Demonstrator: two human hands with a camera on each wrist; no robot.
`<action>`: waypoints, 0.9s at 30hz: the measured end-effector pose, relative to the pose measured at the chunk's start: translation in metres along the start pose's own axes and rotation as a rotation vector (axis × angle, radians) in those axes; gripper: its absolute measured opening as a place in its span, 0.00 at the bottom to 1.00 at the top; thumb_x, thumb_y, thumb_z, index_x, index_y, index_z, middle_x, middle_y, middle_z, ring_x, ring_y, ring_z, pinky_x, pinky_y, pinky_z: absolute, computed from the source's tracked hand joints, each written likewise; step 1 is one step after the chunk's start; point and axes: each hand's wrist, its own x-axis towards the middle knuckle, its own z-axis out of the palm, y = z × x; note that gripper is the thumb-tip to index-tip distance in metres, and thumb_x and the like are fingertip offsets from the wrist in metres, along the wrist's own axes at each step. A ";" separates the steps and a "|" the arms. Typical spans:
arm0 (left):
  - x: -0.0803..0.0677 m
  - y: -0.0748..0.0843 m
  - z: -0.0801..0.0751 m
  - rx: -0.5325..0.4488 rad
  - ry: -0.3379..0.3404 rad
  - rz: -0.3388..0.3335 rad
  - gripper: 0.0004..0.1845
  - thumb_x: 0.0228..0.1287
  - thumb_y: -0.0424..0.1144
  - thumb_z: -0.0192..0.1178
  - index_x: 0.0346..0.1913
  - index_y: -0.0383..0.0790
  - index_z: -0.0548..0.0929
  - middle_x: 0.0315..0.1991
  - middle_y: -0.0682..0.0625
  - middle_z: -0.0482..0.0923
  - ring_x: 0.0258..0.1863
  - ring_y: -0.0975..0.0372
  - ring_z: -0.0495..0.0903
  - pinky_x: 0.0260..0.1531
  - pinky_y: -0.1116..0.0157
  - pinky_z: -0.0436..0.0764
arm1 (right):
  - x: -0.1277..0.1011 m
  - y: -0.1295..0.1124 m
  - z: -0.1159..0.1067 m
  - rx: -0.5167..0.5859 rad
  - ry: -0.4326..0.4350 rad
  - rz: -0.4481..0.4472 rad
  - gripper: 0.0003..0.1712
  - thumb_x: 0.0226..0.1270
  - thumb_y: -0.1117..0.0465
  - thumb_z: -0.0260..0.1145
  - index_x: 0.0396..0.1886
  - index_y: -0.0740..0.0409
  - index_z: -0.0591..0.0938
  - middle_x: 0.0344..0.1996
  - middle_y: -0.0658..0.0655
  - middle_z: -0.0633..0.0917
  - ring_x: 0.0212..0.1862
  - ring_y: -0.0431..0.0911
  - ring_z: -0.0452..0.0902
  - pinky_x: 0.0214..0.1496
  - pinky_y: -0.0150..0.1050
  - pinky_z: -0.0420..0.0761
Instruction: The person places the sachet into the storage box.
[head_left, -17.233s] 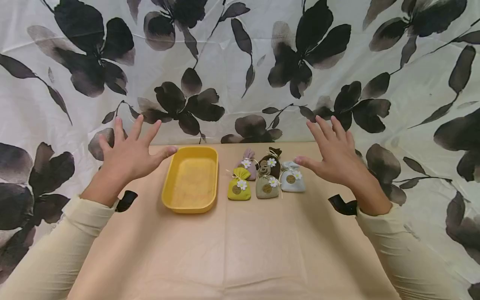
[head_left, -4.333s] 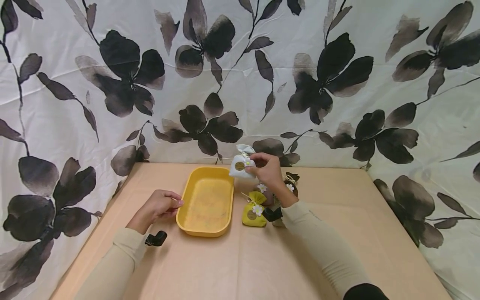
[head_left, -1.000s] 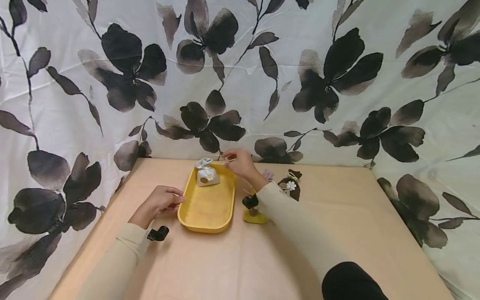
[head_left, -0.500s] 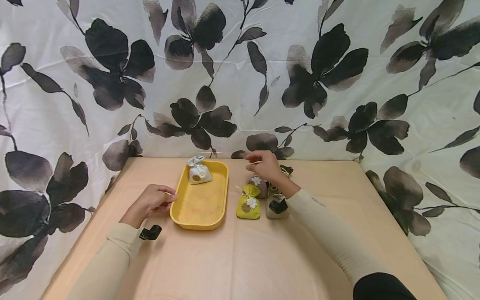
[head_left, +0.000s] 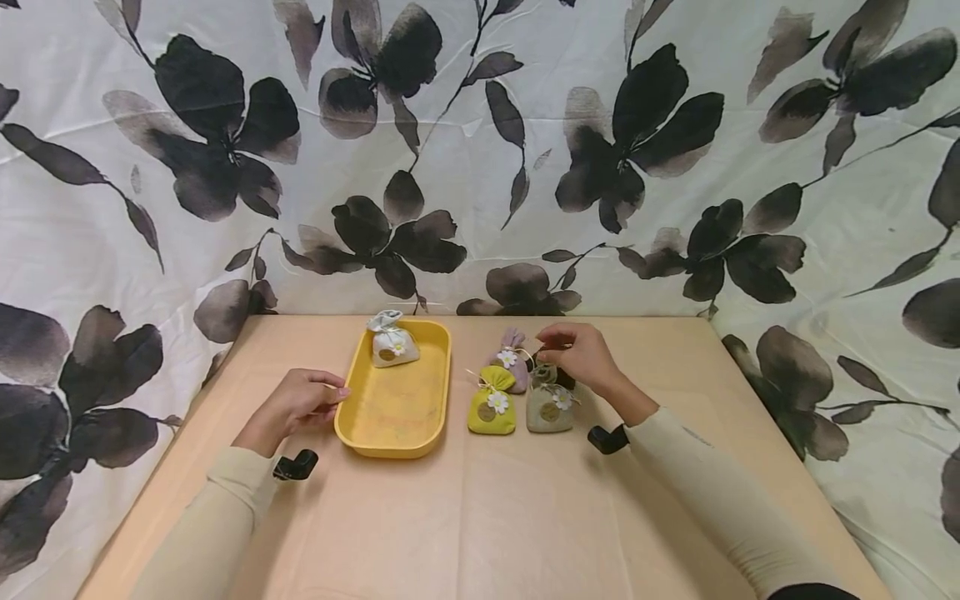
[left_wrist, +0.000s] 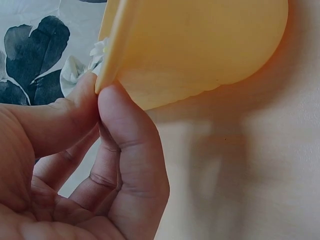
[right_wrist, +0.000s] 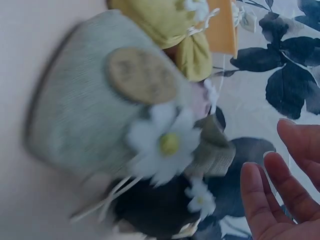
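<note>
A yellow tray (head_left: 390, 412) lies left of centre on the tan table, with a white sachet (head_left: 391, 341) at its far end. My left hand (head_left: 330, 397) pinches the tray's left rim (left_wrist: 112, 55) between thumb (left_wrist: 65, 115) and forefinger. Right of the tray stand a yellow-green sachet (head_left: 491, 407), a lilac one (head_left: 512, 354) and a grey-green one (head_left: 550, 407). My right hand (head_left: 553, 346) hovers over a dark brown sachet (right_wrist: 155, 210), which it mostly hides in the head view. Its fingers (right_wrist: 270, 200) are relaxed and apart from the bags, holding nothing.
A white cloth with black flowers (head_left: 480, 150) hangs behind and beside the table. Bare tabletop (head_left: 480, 517) stretches toward me in front of the tray and sachets. Each sachet carries a small daisy and a round tag.
My right hand has drawn away from the tray, where the white sachet stays, and moved right to hover over the dark brown sachet. My left hand keeps its pinch on the rim.
</note>
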 end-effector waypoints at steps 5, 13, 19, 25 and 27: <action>-0.001 0.002 -0.001 0.004 -0.002 -0.006 0.23 0.70 0.34 0.67 0.64 0.27 0.78 0.26 0.54 0.82 0.22 0.67 0.79 0.25 0.72 0.84 | -0.017 0.017 -0.012 -0.006 -0.006 0.046 0.18 0.67 0.69 0.72 0.55 0.66 0.86 0.54 0.69 0.87 0.56 0.59 0.85 0.46 0.31 0.86; 0.000 0.002 -0.001 0.004 0.004 -0.018 0.22 0.71 0.34 0.67 0.63 0.28 0.78 0.26 0.55 0.82 0.23 0.68 0.79 0.27 0.73 0.84 | -0.041 0.039 -0.017 0.056 -0.023 0.050 0.18 0.62 0.71 0.75 0.53 0.68 0.87 0.51 0.70 0.88 0.56 0.63 0.86 0.45 0.26 0.85; 0.002 0.002 0.000 0.003 0.001 -0.008 0.23 0.71 0.34 0.66 0.64 0.27 0.77 0.26 0.56 0.81 0.23 0.68 0.79 0.27 0.72 0.84 | -0.055 0.050 -0.010 0.106 -0.039 0.071 0.19 0.61 0.73 0.74 0.53 0.68 0.86 0.52 0.70 0.87 0.55 0.61 0.86 0.45 0.28 0.86; 0.003 0.000 -0.001 -0.004 -0.001 -0.020 0.21 0.71 0.34 0.67 0.62 0.29 0.78 0.26 0.56 0.81 0.23 0.68 0.79 0.28 0.72 0.85 | -0.062 0.059 0.002 0.125 -0.080 0.102 0.23 0.59 0.71 0.77 0.56 0.65 0.86 0.54 0.68 0.86 0.57 0.61 0.84 0.49 0.32 0.87; 0.004 -0.001 -0.001 -0.006 0.000 -0.022 0.21 0.71 0.34 0.67 0.62 0.29 0.78 0.26 0.56 0.81 0.23 0.68 0.79 0.28 0.72 0.85 | -0.063 0.062 0.006 0.103 -0.078 0.092 0.24 0.58 0.71 0.78 0.56 0.63 0.86 0.53 0.68 0.86 0.55 0.59 0.84 0.49 0.32 0.86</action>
